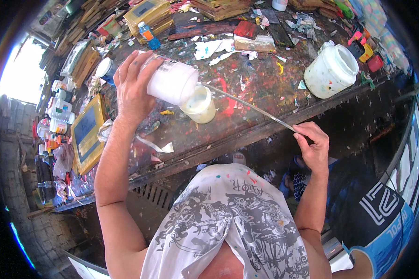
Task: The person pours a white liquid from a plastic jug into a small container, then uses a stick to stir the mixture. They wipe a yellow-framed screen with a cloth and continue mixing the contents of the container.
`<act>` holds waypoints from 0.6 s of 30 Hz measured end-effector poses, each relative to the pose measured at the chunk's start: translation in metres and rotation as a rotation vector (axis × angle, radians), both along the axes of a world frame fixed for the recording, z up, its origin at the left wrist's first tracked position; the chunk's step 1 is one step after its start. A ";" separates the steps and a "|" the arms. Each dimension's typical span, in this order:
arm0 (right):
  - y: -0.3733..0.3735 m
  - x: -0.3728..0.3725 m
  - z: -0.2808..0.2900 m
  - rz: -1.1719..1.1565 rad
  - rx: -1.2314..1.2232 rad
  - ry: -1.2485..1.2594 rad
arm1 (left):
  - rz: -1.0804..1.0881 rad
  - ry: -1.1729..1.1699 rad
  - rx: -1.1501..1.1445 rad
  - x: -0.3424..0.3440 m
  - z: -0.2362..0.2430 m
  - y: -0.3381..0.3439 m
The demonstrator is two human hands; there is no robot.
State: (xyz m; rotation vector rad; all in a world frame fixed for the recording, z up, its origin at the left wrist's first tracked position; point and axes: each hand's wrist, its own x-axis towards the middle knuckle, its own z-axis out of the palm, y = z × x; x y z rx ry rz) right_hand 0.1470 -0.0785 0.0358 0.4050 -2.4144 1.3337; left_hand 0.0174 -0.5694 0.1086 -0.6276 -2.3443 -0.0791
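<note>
My left hand (134, 83) is closed round a white translucent plastic jar (174, 83), tipped on its side over a smaller pale cup (200, 107) on the paint-splattered table (246, 100). The tilted jar's mouth hides part of the cup's rim. Between thumb and fingers, my right hand (313, 143) pinches one end of a long thin metal rod (253, 107). The rod's far end reaches up to the mouth of the jar, where its tip is hidden. Whether anything flows from jar to cup, I cannot tell.
A large white tub (331, 71) stands at the right near the table edge. Framed printing screens (89, 132) lean at the left, beside several bottles (59, 114). A blue bottle (149, 36) and paper scraps (214, 48) lie farther back. Another person in a blue-and-black shirt (381, 218) is at lower right.
</note>
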 end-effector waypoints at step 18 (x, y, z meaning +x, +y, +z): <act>-0.006 -0.010 0.008 0.020 0.044 0.022 | 0.008 0.025 0.048 0.007 -0.004 -0.003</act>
